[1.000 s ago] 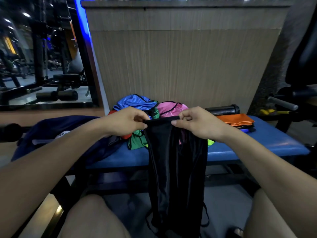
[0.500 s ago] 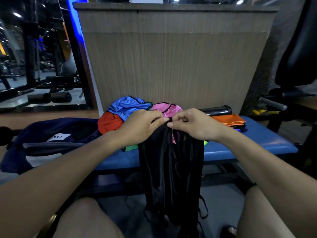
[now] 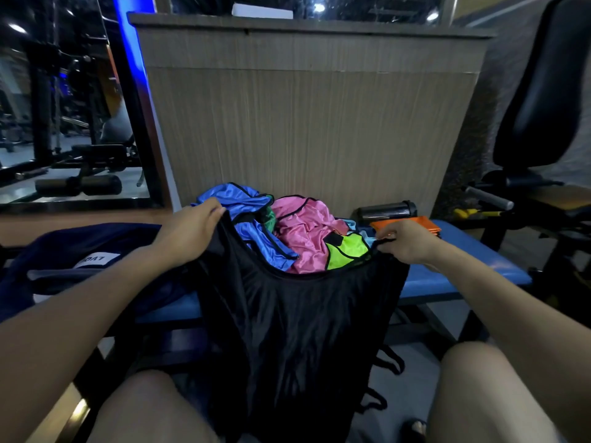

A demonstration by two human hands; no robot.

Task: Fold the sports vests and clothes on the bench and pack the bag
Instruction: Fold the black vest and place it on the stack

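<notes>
A black sports vest (image 3: 297, 327) hangs spread wide in front of the blue bench (image 3: 473, 251). My left hand (image 3: 188, 231) grips its left shoulder strap and my right hand (image 3: 403, 241) pinches the right one. Behind its neckline lies a heap of vests: blue (image 3: 243, 203), pink (image 3: 303, 228) and neon green (image 3: 348, 251). A folded orange vest (image 3: 412, 225) lies at the back right of the bench. The dark navy bag (image 3: 73, 254) rests on the bench's left end with a white label facing up.
A black bottle (image 3: 383, 210) lies behind the orange vest against the wooden panel (image 3: 307, 123). Gym machines stand left and right. My bare knees are at the bottom, with the bench frame and floor between them.
My hands have moved apart, left going left and right going right, and the bunched black vest is now stretched open. The view has tilted down a little.
</notes>
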